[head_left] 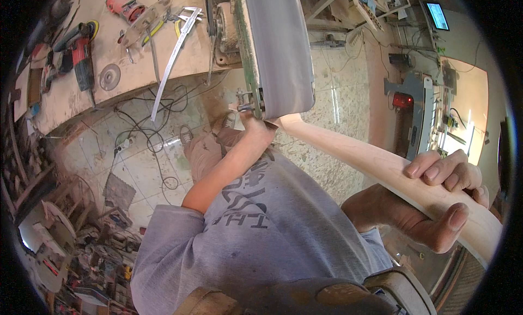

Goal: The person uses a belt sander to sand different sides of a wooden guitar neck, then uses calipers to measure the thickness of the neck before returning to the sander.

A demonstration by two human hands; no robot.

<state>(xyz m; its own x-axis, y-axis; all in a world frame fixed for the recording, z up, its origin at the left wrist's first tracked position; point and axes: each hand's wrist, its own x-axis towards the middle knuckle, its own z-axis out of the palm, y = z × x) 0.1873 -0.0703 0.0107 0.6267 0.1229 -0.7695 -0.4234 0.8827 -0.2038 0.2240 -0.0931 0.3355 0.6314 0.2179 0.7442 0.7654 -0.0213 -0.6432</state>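
A long, pale, shaped wooden piece (348, 157) runs diagonally from the lower end of a belt sander's wide grey belt (275, 53) to the right edge of the view. My left hand (259, 127) is closed at the piece's narrow far end, right beside the sander's bottom roller and a spring bolt (241, 99); most of its fingertips are hidden. My right hand (441, 190) grips the thicker part of the piece, fingers curled over the top edge and thumb pressed along the near side. The wood's end meets or nearly meets the belt; contact is unclear.
A workbench (131, 75) at upper left holds a caliper (174, 64), a red-black grinder (81, 59) and a red power tool (125, 9). Cables (152, 127) lie on the tiled floor. Cluttered tools fill the lower left; a wall screen (436, 15) hangs upper right.
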